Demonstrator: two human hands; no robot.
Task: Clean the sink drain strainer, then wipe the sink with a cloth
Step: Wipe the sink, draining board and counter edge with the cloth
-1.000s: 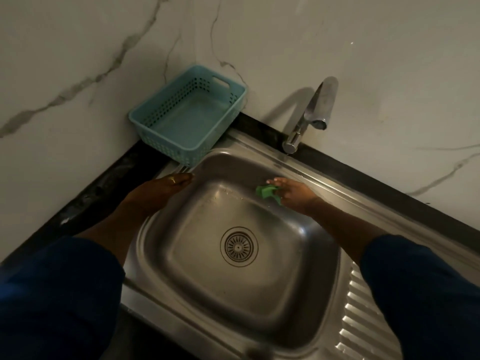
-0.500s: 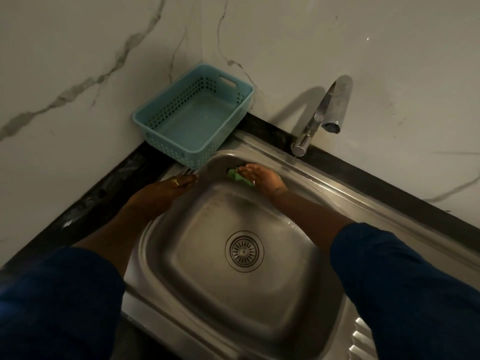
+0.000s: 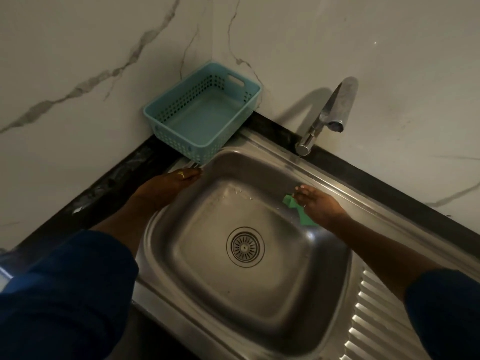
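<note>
Nearest, 2 blue sleeves (image 3: 65,294) at the lower corners, pushed back off the forearms, probably to stay dry. Beyond them the sink (image 3: 161,255), its strainer (image 3: 245,247) seated in the drain at the middle of the basin floor, bare and apart from both hands. On the right side, ribbed drainboard (image 3: 368,320) beside the basin. Further in, right hand (image 3: 320,205) laid flat with fingers together, pressing a green cloth (image 3: 298,207) against the right wall of the basin: palm down to spread pressure for wiping, by the look of it. Opposite, left hand (image 3: 168,187) resting on the left rim, fingers extended and close together, holding nothing, likely as a brace while leaning in. Behind, at the corner, a teal basket (image 3: 181,136) parked on the counter, clear of the wet basin. Farthest, tap (image 3: 335,107) angled over the back rim, no water visible.
</note>
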